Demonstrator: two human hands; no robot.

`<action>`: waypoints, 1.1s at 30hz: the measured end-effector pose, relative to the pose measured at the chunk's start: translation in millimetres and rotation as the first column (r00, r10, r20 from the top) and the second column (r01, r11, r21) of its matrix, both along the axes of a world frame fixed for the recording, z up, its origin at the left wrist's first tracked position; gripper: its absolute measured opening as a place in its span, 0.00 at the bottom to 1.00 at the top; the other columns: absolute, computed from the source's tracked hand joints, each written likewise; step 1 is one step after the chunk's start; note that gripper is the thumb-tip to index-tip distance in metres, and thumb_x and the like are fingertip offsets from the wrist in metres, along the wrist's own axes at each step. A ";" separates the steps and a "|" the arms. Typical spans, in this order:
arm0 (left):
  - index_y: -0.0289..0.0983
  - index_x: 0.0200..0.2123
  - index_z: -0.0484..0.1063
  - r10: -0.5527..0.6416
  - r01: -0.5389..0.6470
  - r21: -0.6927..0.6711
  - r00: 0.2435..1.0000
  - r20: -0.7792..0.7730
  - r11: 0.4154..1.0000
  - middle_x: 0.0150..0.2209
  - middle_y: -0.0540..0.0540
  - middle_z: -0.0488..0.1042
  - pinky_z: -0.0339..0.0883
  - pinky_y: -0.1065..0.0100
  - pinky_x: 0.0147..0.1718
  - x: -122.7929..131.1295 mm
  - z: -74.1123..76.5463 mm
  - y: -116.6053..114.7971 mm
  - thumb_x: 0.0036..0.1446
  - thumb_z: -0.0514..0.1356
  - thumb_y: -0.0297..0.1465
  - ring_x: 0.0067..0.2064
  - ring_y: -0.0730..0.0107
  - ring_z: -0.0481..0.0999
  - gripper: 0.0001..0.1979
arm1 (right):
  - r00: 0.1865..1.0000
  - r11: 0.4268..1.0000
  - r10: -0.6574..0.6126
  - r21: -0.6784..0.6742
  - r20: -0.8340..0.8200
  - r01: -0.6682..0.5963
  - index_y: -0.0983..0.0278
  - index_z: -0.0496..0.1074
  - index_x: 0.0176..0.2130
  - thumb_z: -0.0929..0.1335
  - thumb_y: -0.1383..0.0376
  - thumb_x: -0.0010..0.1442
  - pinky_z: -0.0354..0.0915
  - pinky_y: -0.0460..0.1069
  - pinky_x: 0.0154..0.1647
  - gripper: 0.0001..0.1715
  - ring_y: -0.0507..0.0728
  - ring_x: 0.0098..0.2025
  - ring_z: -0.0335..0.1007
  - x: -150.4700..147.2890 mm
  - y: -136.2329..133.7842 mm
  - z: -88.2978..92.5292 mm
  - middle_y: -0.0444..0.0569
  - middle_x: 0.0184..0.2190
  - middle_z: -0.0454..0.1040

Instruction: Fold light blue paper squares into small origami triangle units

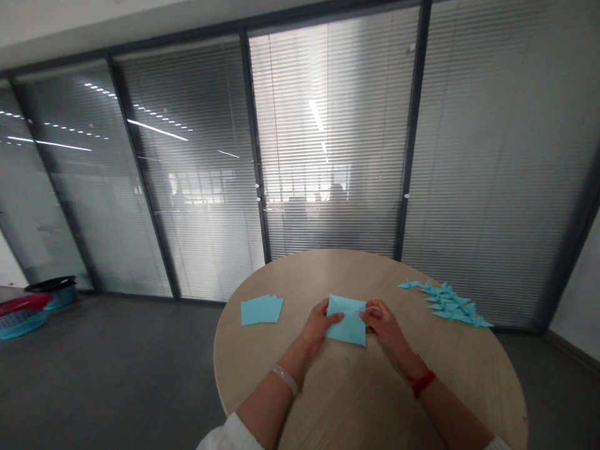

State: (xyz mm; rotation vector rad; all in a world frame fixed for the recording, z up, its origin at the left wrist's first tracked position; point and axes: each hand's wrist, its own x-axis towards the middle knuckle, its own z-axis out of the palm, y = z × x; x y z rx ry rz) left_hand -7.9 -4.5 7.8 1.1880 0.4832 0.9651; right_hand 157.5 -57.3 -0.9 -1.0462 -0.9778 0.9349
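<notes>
A light blue sheet of paper (347, 319) lies on the round wooden table (337, 275), between my two hands. My left hand (319, 324) pinches its left edge, fingers closed on the paper. My right hand (381, 319) grips its right edge the same way. A clear band sits on my left wrist and a red cord on my right wrist.
A small stack of blue sheets (261, 309) lies to the left on the table. Several folded blue paper figures (447, 302) are spread at the right rim. Glass walls with blinds stand behind. Coloured baskets (28, 311) sit on the floor at far left.
</notes>
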 end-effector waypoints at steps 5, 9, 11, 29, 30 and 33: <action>0.31 0.37 0.71 0.039 -0.022 0.135 0.991 -0.127 0.991 0.34 0.43 0.76 0.67 0.65 0.35 0.1 -4.9 6.6 0.39 0.69 0.33 0.32 0.65 0.74 0.20 | 0.998 0.997 0.059 -0.052 0.034 -0.057 0.61 0.63 0.38 0.75 0.55 0.36 0.68 0.50 0.26 0.31 0.59 0.29 0.72 2.2 3.7 -3.9 0.46 0.28 0.74; 0.31 0.34 0.73 0.066 -0.008 0.241 0.969 -0.238 0.971 0.30 0.46 0.75 0.66 0.67 0.33 1.1 -6.8 10.4 0.39 0.69 0.35 0.31 0.67 0.73 0.18 | 0.987 0.996 0.083 -0.041 0.137 -0.078 0.65 0.68 0.34 0.75 0.53 0.36 0.67 0.49 0.26 0.28 0.58 0.27 0.71 4.9 4.6 -6.4 0.47 0.26 0.75; 0.31 0.35 0.73 0.038 0.029 0.250 0.965 -0.259 0.968 0.31 0.46 0.75 0.66 0.67 0.34 0.6 -5.3 9.8 0.39 0.69 0.35 0.31 0.67 0.73 0.19 | 0.985 0.997 0.076 -0.030 0.152 -0.073 0.66 0.70 0.31 0.75 0.53 0.36 0.66 0.48 0.25 0.26 0.57 0.26 0.70 6.1 3.6 -5.7 0.47 0.24 0.74; 0.31 0.37 0.77 -0.109 0.111 0.014 0.989 -0.100 0.994 0.37 0.40 0.78 0.65 0.61 0.46 -12.6 16.0 2.1 0.44 0.63 0.29 0.40 0.61 0.75 0.14 | 0.999 0.999 0.021 0.033 0.028 -0.022 0.62 0.73 0.27 0.68 0.64 0.41 0.68 0.51 0.35 0.09 0.59 0.32 0.72 2.4 -14.3 16.5 0.46 0.27 0.75; 0.31 0.37 0.77 -0.102 0.105 0.028 0.991 -0.092 0.994 0.37 0.39 0.78 0.65 0.61 0.45 -11.9 16.1 1.6 0.45 0.62 0.31 0.41 0.61 0.75 0.14 | 1.000 0.999 0.020 0.034 0.022 -0.021 0.62 0.73 0.27 0.68 0.65 0.40 0.68 0.50 0.34 0.08 0.58 0.31 0.71 2.1 -14.4 16.8 0.45 0.26 0.75; 0.29 0.35 0.77 -0.032 0.043 0.101 0.994 -0.108 0.994 0.35 0.39 0.78 0.66 0.61 0.43 -8.7 13.6 2.5 0.49 0.61 0.38 0.38 0.61 0.75 0.17 | 0.999 0.999 0.034 0.036 -0.005 -0.034 0.62 0.72 0.27 0.67 0.66 0.40 0.67 0.48 0.31 0.08 0.56 0.29 0.70 2.5 -12.9 15.5 0.44 0.25 0.74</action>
